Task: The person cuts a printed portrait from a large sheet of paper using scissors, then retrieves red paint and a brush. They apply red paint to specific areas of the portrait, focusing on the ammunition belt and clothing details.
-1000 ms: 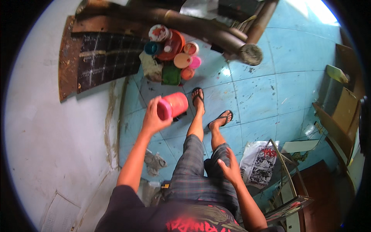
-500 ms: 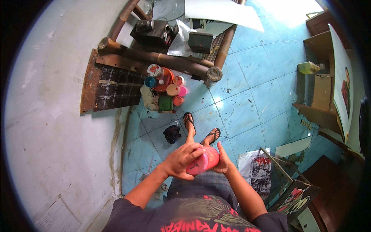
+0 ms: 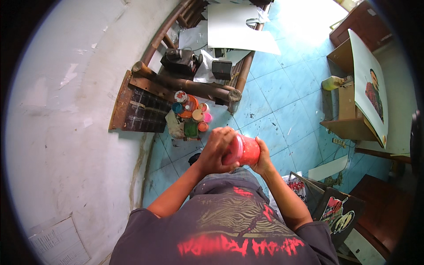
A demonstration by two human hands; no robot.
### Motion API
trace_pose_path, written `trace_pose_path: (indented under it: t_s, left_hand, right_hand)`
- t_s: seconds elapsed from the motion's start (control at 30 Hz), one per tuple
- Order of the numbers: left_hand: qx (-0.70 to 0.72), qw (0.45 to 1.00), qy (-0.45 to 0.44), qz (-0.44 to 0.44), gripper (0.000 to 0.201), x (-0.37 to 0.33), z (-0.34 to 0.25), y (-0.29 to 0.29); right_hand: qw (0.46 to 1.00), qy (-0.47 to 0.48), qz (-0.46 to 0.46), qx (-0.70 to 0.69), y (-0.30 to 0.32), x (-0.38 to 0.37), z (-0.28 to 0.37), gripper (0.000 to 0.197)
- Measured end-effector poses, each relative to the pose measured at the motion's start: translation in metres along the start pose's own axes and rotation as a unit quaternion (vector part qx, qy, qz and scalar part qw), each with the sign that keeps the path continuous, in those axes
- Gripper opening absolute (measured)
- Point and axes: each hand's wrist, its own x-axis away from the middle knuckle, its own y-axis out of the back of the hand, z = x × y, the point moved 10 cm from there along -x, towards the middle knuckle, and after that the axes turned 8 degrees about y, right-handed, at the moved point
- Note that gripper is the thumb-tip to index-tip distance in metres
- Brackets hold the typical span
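1 red jar (image 3: 251,151) is held on its side, just beyond the dark shirt (image 3: 221,214) and above the blue tiled floor (image 3: 274,132). Its pinkish rim end, turned leftward, is grasped by the left hand (image 3: 216,152), fingers curled over it; whether a lid is fitted there cannot be told. The opposite end is clasped by the right hand (image 3: 263,160), thumb pressed against the side. Farther off, paint containers (image 3: 193,104) are grouped closely on the floor, with a green tub (image 3: 191,129) set at the near edge. Behind them, 1 white sheet (image 3: 234,28) and 1 black box (image 3: 221,70) are carried by a bamboo surface (image 3: 244,81). At right, 1 bottle (image 3: 332,83) of yellowish liquid is seen.
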Motion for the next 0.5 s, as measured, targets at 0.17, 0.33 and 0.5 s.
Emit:
trace_pose_path:
  t_s: [0.17, 0.33, 0.5]
  left_hand:
    - [-0.011, 0.994, 0.074, -0.079, 0.074, -0.01, -0.018, 0.022]
    - [0.428, 0.859, 0.229, -0.163, 0.052, -0.002, 0.04, 0.017]
    - [0.616, 0.759, 0.143, -0.156, 0.055, -0.019, 0.0, 0.031]
  right_hand:
    - [0.979, 0.203, 0.023, 0.017, -0.027, 0.01, 0.047, 0.058]
    - [0.931, 0.357, 0.075, 0.024, -0.06, 0.03, 0.085, 0.059]
    - [0.922, 0.378, 0.081, -0.021, -0.064, 0.048, 0.1, 0.063]
